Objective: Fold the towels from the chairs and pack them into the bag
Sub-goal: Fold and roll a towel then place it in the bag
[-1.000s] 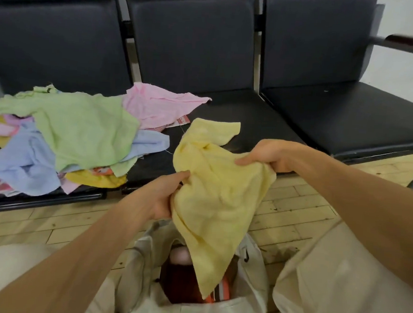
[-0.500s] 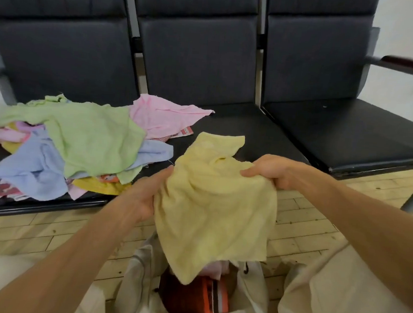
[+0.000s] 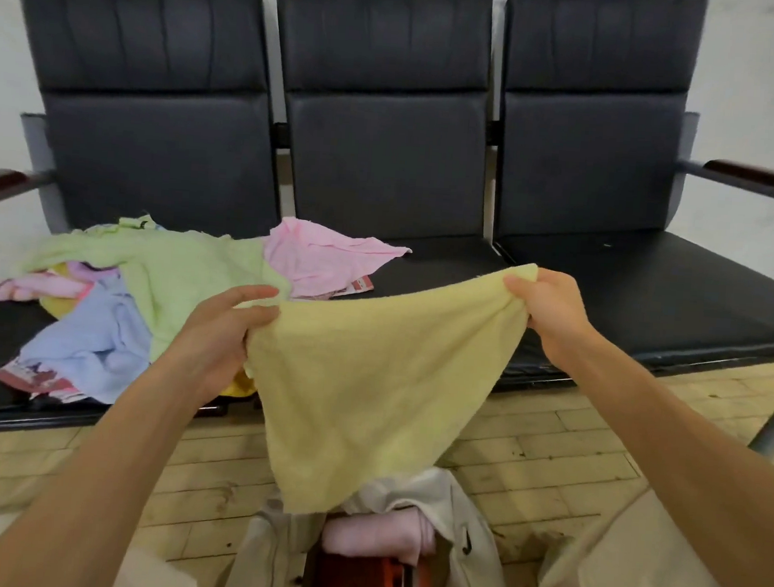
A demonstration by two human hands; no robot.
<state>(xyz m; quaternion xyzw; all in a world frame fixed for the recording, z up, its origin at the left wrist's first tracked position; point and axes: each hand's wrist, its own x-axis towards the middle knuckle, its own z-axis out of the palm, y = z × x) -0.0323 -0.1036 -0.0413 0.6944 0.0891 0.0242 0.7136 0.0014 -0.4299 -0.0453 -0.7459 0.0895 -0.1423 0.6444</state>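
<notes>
A pale yellow towel (image 3: 369, 383) hangs spread out in the air between my hands, its lower corner pointing down over the bag. My left hand (image 3: 217, 332) pinches its left corner and my right hand (image 3: 544, 304) pinches its right corner. Below it on the floor stands an open beige bag (image 3: 465, 528) with a folded pink towel (image 3: 382, 533) and something red inside. A pile of loose towels lies on the left and middle seats: green (image 3: 185, 274), blue (image 3: 93, 346) and pink (image 3: 328, 257) ones on top.
Three joined black chairs (image 3: 628, 287) stand against a white wall; the right seat holds nothing. Wooden armrests stick out at both ends. My knees in beige trousers flank the bag on a pale wooden floor (image 3: 549, 442).
My hands moved apart and lifted, stretching the bunched yellow towel out flat. The camera tilted up, showing the whole chair backs.
</notes>
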